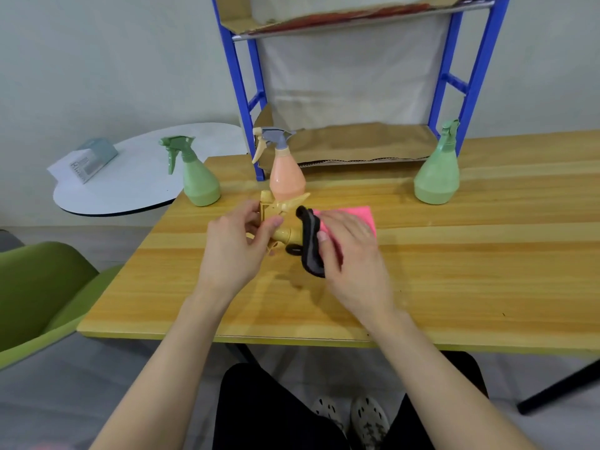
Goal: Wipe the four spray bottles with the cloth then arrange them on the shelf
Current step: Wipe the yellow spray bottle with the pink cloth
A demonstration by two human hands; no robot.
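Yellow bottle held over the table's middle, cloth pressed on it.

Two green bottles (201,180) (438,177) stand near the table's (487,271) far edge, at its left corner and further right, a peach bottle (287,177) between them before the blue shelf (357,144). The left hand (233,245) pinches the yellow bottle's (276,219) sprayer head; the right hand (350,248) lies curled over the pink-and-black cloth (311,245), which hides the bottle's body.
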